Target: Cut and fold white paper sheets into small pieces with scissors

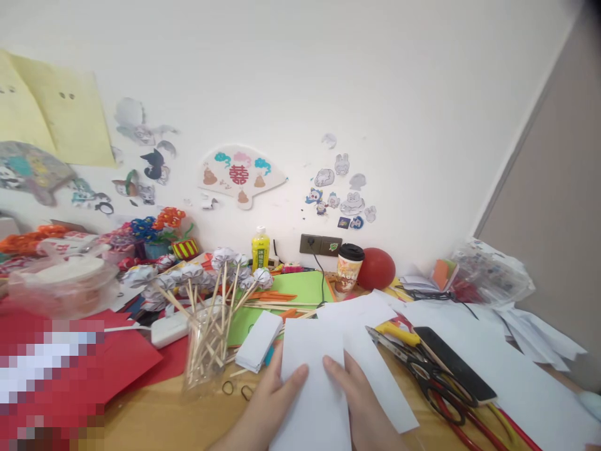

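Note:
A white sheet of paper (313, 351), narrow and upright in shape, is held between my two hands at the front of the table. My left hand (282, 391) grips its left edge, thumb on top and fingers behind. On the opposite edge, my right hand (354, 385) holds it the same way, thumb pressed on the face. Beneath and to the right lies another white paper strip (387, 391). A small stack of white paper slips (259, 341) rests just beyond my left hand. Scissors with black handles (429, 373) lie to the right of my right hand.
A clear cup of wooden sticks (206, 351) stands left, beside a white power strip (169, 328) and red paper (131, 357). A black phone (454, 363) lies right on white sheets. Behind are a lidded coffee cup (348, 269), a yellow bottle (260, 250) and a red balloon (376, 269).

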{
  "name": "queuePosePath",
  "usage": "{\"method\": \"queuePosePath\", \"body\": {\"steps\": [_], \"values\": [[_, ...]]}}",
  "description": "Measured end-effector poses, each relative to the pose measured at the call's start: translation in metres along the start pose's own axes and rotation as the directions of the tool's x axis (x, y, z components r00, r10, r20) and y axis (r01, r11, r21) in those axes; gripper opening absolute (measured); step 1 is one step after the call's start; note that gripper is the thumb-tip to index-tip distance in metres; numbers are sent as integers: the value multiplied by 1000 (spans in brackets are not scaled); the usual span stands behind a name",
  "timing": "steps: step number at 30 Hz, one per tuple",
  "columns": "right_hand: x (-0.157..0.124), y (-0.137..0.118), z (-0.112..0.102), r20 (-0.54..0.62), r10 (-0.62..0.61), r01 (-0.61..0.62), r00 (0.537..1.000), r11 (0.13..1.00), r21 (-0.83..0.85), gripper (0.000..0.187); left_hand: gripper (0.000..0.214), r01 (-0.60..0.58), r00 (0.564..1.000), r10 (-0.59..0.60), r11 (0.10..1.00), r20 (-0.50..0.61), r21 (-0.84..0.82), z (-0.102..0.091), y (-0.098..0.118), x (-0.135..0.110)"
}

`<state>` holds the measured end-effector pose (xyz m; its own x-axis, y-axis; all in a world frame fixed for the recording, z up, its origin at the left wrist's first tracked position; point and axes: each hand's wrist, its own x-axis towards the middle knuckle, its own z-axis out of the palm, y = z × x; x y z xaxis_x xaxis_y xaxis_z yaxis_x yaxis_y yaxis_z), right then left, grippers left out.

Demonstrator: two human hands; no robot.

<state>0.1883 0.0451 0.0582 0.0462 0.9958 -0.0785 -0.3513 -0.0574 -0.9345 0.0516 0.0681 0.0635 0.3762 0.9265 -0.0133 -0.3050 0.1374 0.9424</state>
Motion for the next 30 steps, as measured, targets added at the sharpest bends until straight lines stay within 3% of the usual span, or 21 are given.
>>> {"method": "queuePosePath", "body": {"steps": [2,4,6,8,10,13,15,17,20,22,23,26,28,30], "values": [[-3,0,2,91,7,-8,996,1000,2,57,67,-14,1000,15,998,-18,67,0,0,-2],[-4,5,2,5,-124,123,992,974,-191,51,57,-109,989,130,960,-67,256,-1,-1,-2],[-3,8,0,-80,-284,229,956,884,-407,46,48,-216,961,274,845,-49,489,-2,-3,-4],[-1,2,-5,-129,-322,219,938,838,-500,46,45,-270,947,318,711,46,650,-2,-1,-6],[-1,-14,-11,-118,-280,184,953,840,-511,46,44,-281,955,260,624,145,729,-1,6,-9],[-6,-44,-17,190,-189,266,963,756,-598,31,45,-276,959,109,558,261,783,3,15,-14],[-9,-56,-19,271,-92,264,958,646,-716,24,45,-269,951,17,535,308,801,5,19,-15],[-9,-60,-21,242,-86,248,966,562,-789,19,43,-268,946,-9,543,325,795,3,21,-14],[-4,-60,-35,164,-205,252,965,549,-797,9,46,-171,969,-14,679,245,714,-13,29,-4],[2,-60,-49,60,-280,227,958,618,-753,12,54,-25,978,-105,799,181,601,-30,37,6],[5,-58,-57,-14,-310,212,951,680,-702,16,55,11,969,-143,842,204,539,-38,41,10],[13,-50,-72,-180,-329,215,927,860,-462,28,60,38,961,-133,931,240,363,-51,43,17],[15,-42,-75,-225,-329,234,917,902,-363,32,62,43,989,-88,942,122,332,-48,37,17],[15,-35,-77,-210,-319,226,924,900,-371,37,53,-3,999,-11,904,31,427,-40,27,17]]}}
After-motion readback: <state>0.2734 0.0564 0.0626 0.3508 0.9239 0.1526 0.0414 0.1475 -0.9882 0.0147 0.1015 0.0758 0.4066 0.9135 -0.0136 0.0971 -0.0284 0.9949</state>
